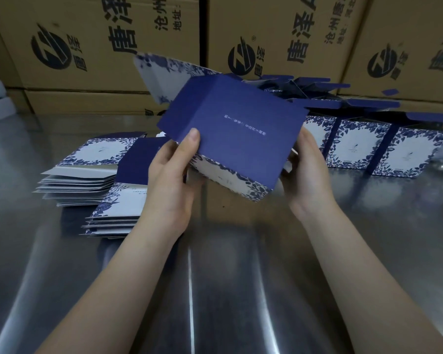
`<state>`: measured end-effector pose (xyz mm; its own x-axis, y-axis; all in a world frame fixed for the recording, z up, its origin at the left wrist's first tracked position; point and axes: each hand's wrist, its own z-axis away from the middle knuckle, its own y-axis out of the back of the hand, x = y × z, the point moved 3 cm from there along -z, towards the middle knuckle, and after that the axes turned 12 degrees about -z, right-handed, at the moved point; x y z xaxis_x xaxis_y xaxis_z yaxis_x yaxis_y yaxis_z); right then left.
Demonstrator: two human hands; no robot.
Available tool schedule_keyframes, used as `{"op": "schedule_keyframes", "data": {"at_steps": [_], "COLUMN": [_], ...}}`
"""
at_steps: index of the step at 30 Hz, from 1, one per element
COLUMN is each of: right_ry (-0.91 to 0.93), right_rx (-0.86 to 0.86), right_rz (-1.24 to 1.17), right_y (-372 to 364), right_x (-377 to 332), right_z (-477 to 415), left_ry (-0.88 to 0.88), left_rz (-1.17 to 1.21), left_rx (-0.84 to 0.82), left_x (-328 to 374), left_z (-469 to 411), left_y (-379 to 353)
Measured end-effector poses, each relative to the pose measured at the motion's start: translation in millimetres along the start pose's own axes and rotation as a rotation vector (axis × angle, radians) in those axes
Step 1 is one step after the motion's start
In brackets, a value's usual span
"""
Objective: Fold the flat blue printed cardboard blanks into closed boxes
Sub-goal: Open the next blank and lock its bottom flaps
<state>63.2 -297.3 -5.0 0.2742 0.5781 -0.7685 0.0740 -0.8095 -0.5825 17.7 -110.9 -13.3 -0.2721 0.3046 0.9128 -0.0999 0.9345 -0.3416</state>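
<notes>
Raised just right of the stack of flat blanks, the half-formed box sits between my hands. My left hand pinches its blue panel, thumb on top. My right hand wraps the opposite end, likely bracing it so the open flap can close.

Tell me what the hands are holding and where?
Both hold one half-folded blue box. The left hand pinches its near left edge, thumb on top; the right hand grips its right end.
</notes>
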Motion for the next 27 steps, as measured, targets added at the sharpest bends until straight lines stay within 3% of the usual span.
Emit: {"op": "schedule_keyframes", "data": {"at_steps": [6, 11, 18, 22, 27], "right_ry": [0.085, 0.184, 0.062, -0.007, -0.027], "right_rx": [0.028, 0.005, -0.24, -0.353, -0.369], "right_rz": [0.234, 0.19, 0.383, 0.486, 0.522], "right_y": [-4.6, -10.8, -21.2, -19.1, -19.8], "right_x": [-1.0, -7.4, 5.9, 10.9, 10.8], "right_z": [4.0, 12.3, 16.0, 15.1, 15.9], "left_ry": [-0.22, -0.388, -0.614, -0.638, -0.688], "left_rz": [-0.236, -0.703, -1.048, -1.085, -1.079], "left_rx": [0.149, 0.3, 0.212, 0.158, 0.061], "left_x": [6.8, 12.1, 8.8, 6.1, 3.6], "left_z": [1.9, 12.9, 19.5, 18.9, 23.8], "left_y": [4.5, -0.1, -12.7, -13.8, -17.2]}}
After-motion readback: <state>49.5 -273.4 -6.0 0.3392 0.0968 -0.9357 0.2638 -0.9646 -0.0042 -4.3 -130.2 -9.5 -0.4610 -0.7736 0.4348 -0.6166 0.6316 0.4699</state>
